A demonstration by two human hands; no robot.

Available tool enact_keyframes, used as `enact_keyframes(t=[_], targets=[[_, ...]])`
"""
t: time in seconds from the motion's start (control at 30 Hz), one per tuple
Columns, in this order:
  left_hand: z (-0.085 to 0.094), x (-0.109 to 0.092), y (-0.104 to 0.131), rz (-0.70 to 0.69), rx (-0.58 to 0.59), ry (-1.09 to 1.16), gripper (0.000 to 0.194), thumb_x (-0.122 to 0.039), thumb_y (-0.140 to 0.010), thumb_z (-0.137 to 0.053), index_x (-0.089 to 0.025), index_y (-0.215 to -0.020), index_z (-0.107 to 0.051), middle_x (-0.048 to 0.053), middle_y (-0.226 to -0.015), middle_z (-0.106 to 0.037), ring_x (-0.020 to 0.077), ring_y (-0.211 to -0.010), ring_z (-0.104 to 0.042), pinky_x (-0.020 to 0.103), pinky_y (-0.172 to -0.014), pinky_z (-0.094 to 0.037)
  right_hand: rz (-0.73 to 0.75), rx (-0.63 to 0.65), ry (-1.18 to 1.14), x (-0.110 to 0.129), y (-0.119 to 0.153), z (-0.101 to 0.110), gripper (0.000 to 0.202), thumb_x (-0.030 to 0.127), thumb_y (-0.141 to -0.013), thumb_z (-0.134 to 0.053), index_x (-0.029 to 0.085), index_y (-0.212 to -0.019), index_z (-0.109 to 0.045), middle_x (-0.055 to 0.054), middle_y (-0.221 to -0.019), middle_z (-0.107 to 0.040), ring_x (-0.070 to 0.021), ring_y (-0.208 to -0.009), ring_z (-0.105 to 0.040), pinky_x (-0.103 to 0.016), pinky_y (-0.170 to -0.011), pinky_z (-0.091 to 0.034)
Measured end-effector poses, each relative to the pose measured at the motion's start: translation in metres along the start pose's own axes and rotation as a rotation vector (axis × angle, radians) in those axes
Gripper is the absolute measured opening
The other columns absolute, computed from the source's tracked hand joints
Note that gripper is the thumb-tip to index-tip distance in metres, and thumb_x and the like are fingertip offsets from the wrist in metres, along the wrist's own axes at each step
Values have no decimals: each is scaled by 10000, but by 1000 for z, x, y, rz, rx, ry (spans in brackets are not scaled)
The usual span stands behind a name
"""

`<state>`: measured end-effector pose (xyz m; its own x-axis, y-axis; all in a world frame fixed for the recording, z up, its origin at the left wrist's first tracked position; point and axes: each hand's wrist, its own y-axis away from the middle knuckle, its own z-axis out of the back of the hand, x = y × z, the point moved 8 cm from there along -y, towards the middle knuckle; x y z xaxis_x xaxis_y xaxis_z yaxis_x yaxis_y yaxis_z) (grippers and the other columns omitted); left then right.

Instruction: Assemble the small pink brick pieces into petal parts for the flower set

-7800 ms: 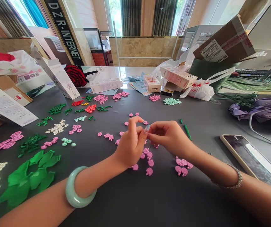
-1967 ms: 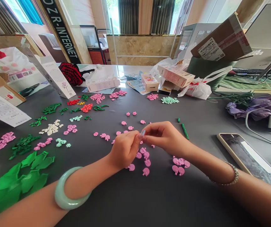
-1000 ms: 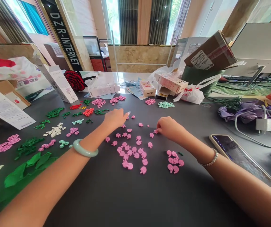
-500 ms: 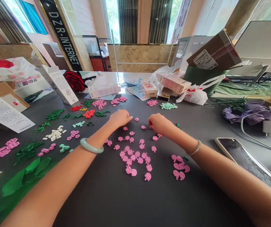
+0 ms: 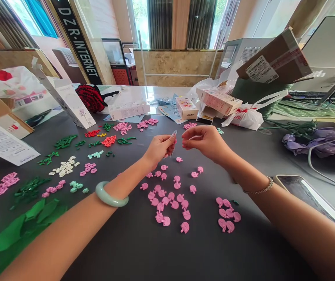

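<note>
My left hand (image 5: 161, 150), with a jade-green bangle on the wrist, is raised above the dark table. Its thumb and fingers are pressed together; whatever they pinch is too small or hidden to name. Facing it across a narrow gap is my right hand (image 5: 207, 142), palm side inward. Its fingers curve loosely with a space between them, and nothing shows in them. Below both hands lie scattered pink toy-brick pieces (image 5: 165, 200), rounded with small stems. A separate cluster of the same pink pieces (image 5: 226, 214) is beside my right forearm.
Sorted piles of white pieces (image 5: 66, 166), dark green pieces (image 5: 31, 188) and red pieces (image 5: 109, 141) cover the left side. Large green leaf shapes (image 5: 18, 234) lie nearest. Boxes (image 5: 218, 101) and a white bag (image 5: 248, 117) stand behind. A phone (image 5: 310, 195) lies right.
Both hands have lifted from the tabletop and turned toward each other. My right hand's fist has loosened, its fingers now spread somewhat. The view has shifted slightly.
</note>
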<state>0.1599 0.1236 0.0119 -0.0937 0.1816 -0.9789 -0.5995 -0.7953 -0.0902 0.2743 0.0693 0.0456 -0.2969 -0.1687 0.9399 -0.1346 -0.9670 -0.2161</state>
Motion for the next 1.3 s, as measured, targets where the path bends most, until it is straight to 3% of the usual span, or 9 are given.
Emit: enact_keyframes(t=[0.3, 0.67, 0.93, 1.3], targets=[[0, -14, 9, -64, -93, 41, 403, -423, -836, -503, -162, -530, -483, -23, -484, -464, 64, -413, -411, 186, -383, -317, 89, -9, 45, 18, 8, -5, 98, 177, -622, -696, 163, -674, -614, 11, -653, -612, -114, -603, -601, -285, -586, -503], [1, -21, 17, -108, -192, -93, 415, -376, -854, -488, -153, -508, -538, 7, -501, -531, 94, -430, -487, 200, -400, -399, 67, 2, -72, 13, 8, -8, 160, 184, -612, -724, 162, -742, -633, -1, -645, -658, -137, -620, -647, -317, -635, -559], [7, -36, 26, -266, -305, -274, 445, -397, -879, -448, -168, -505, -526, 0, -465, -529, 94, -436, -476, 213, -446, -370, 50, 6, -145, 12, 8, -9, 208, 240, -596, -754, 166, -734, -618, -1, -683, -653, -144, -644, -652, -349, -689, -558], [4, -35, 29, -272, -307, -284, 440, -380, -883, -436, -173, -500, -496, -11, -446, -488, 93, -433, -444, 214, -447, -347, 78, -11, -95, 16, 12, -12, 226, 310, -625, -741, 169, -732, -600, -5, -650, -651, -142, -616, -650, -329, -653, -556]])
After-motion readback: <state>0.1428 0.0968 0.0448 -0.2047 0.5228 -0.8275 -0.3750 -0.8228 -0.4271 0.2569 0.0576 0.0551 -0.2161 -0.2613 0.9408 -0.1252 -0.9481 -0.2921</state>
